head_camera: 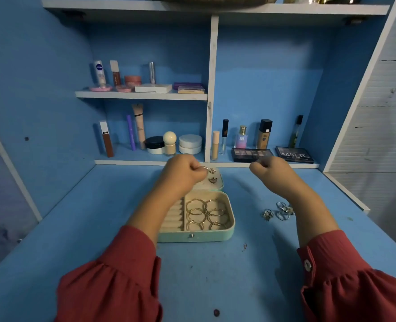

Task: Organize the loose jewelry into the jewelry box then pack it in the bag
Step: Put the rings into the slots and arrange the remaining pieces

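Observation:
A mint-green jewelry box [215,237] lies open on the blue desk, its lid [218,182] folded back. Several gold hoop earrings [204,216] fill its right compartment, and the ring rolls [172,217] sit on the left. My left hand [184,171] hovers over the lid and pinches a small gold earring [210,170]. Another small gold piece [212,180] sits in the lid. My right hand [270,169] is raised to the right of the box with fingers curled; what it holds is blurred. Silver rings [278,211] lie loose on the desk at the right.
Cosmetics line the shelves behind: bottles [264,134], jars [190,144] and two eyeshadow palettes [294,155]. A small dark bead [216,312] and a speck [244,246] lie on the desk near me. No bag is in view.

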Demonstrator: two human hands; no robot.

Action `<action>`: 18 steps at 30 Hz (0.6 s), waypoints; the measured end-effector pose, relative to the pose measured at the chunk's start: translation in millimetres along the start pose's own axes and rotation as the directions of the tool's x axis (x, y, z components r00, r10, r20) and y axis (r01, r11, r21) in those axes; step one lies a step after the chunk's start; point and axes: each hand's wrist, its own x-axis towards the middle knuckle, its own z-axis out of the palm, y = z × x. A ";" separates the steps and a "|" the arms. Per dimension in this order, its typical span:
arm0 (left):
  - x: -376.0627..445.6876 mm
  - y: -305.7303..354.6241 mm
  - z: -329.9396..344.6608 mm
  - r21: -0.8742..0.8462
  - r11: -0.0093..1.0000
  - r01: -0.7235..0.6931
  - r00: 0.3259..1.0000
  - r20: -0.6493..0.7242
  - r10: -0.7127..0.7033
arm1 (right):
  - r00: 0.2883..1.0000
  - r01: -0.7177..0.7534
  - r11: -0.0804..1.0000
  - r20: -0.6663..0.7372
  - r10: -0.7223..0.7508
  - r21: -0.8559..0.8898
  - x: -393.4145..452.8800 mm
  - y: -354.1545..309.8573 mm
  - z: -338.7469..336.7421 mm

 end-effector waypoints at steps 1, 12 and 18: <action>-2.5 -9.9 -8.7 -0.037 0.999 0.006 1.000 0.004 -0.006 | 1.000 0.022 0.999 0.002 -0.022 0.027 -1.0 -4.5 2.3; -16.7 -66.6 -66.6 -0.044 0.997 0.069 0.974 0.217 -0.058 | 0.980 0.099 0.980 0.153 -0.126 0.174 -7.2 -33.8 43.3; -16.2 -69.4 -68.7 0.040 0.997 0.072 0.961 0.266 -0.080 | 0.971 0.107 0.959 0.180 -0.157 0.261 -10.3 -41.3 58.9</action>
